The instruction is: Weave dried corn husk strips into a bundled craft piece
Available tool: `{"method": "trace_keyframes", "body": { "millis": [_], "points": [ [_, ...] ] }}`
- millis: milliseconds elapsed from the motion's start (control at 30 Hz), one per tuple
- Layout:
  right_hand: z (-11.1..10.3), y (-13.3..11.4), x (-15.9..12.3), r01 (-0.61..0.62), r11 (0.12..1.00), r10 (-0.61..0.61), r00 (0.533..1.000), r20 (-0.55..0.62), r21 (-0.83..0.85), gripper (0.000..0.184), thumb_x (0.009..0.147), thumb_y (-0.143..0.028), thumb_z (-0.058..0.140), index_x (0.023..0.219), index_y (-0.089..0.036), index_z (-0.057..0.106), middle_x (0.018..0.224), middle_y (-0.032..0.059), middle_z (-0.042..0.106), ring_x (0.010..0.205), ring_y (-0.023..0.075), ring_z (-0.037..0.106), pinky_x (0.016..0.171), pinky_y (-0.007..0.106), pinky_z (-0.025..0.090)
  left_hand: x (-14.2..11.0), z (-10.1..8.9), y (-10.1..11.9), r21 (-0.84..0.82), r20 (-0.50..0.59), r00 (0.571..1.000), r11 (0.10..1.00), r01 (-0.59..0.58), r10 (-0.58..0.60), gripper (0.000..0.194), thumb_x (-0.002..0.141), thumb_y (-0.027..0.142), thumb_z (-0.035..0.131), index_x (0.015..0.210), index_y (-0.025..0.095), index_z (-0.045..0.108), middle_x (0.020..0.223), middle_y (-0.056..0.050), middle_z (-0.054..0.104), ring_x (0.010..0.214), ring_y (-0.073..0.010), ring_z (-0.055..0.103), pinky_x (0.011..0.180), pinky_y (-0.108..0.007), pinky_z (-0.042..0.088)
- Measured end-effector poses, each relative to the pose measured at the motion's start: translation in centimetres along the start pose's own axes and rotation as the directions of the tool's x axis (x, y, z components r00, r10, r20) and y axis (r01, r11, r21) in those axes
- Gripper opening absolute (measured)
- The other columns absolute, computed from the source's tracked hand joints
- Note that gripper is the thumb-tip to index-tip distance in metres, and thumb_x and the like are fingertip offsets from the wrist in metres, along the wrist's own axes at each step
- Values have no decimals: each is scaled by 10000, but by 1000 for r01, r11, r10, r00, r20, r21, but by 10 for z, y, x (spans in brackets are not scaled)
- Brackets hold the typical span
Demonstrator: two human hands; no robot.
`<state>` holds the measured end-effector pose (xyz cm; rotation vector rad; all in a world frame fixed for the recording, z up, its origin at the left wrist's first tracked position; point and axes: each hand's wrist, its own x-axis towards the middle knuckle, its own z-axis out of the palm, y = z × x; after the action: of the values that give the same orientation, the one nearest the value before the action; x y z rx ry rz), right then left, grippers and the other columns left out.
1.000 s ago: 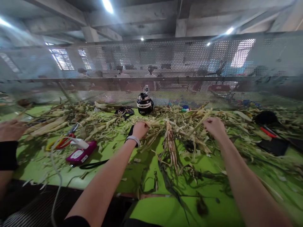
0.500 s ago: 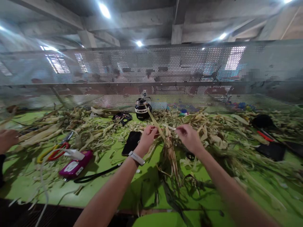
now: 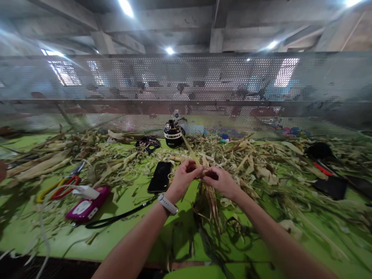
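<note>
A bundle of dried corn husks hangs down below my two hands, its brown strips reaching toward the green table. My left hand, with a white watch on the wrist, pinches the top of this bundle. From the other side my right hand closes its thumb and fingers on the same spot, nearly touching the left. A pale husk strip sticks up from between them toward the black bottle. What exactly lies between the fingertips is partly hidden.
A black phone lies left of my hands, near a purple power bank with a white cable and red-and-yellow scissors. A black "ENERGY" bottle stands behind. Husk scraps cover much of the green table. Another person's hand shows at far left.
My right hand has moved left and down to meet my left hand at the bundle's top. The left has shifted slightly down and right. The other person's hand has mostly left view.
</note>
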<state>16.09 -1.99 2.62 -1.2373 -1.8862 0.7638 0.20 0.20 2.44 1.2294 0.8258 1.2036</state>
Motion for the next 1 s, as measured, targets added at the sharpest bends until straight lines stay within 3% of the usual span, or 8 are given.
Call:
{"method": "trace_keyframes", "body": {
  "millis": [133,300,500,600,767,867,1000],
  "points": [
    [1,-1,0,-25,999,26,999,-36,20,251,729,-411,618,743,-166,568,674,-9,572,617,118,477,588,245,387,0,-4,0,-22,40,999,999,33,-32,416,574,286,806,906,140,601,703,11,626,649,-105,584,610,-223,467],
    [-2,0,3,-101,975,99,995,18,199,360,695,-510,634,724,-155,582,642,-11,566,586,112,476,556,237,389,1,-9,0,-98,97,993,993,73,-64,516,599,265,799,1073,182,611,788,4,679,688,-99,612,669,-220,478],
    [-6,3,5,-81,980,82,997,3,180,406,720,-561,592,658,-161,575,575,-26,543,555,108,468,532,226,380,1,-9,3,-167,153,985,980,111,-86,479,555,260,820,993,163,652,796,-22,706,709,-122,636,692,-232,484],
    [-6,3,4,-67,985,64,998,26,159,372,776,-528,542,734,-162,595,629,-12,584,582,124,508,550,231,400,1,-9,6,-203,169,979,968,151,-117,409,548,254,820,911,134,672,811,-49,710,714,-136,635,694,-247,485],
    [4,0,0,19,999,-20,999,-29,-26,323,853,-449,452,723,-171,551,647,-1,560,606,131,494,577,244,383,0,-5,4,-178,58,992,977,118,-110,297,577,313,794,779,139,662,760,-19,677,663,-107,591,666,-239,467],
    [11,-5,-5,34,985,-49,995,-87,-171,276,826,-437,512,719,-183,514,652,2,563,603,136,495,574,250,368,-1,-2,0,-80,-35,998,996,40,-43,287,598,374,762,672,138,617,632,20,598,564,-76,508,570,-210,413],
    [11,-9,-7,-18,990,-13,976,-217,-142,312,767,-486,593,744,-194,487,635,-10,551,576,132,495,546,246,370,-2,4,-3,111,-55,996,992,-57,64,294,622,395,728,586,140,588,549,39,519,527,-68,422,512,-197,341]
  ]
}}
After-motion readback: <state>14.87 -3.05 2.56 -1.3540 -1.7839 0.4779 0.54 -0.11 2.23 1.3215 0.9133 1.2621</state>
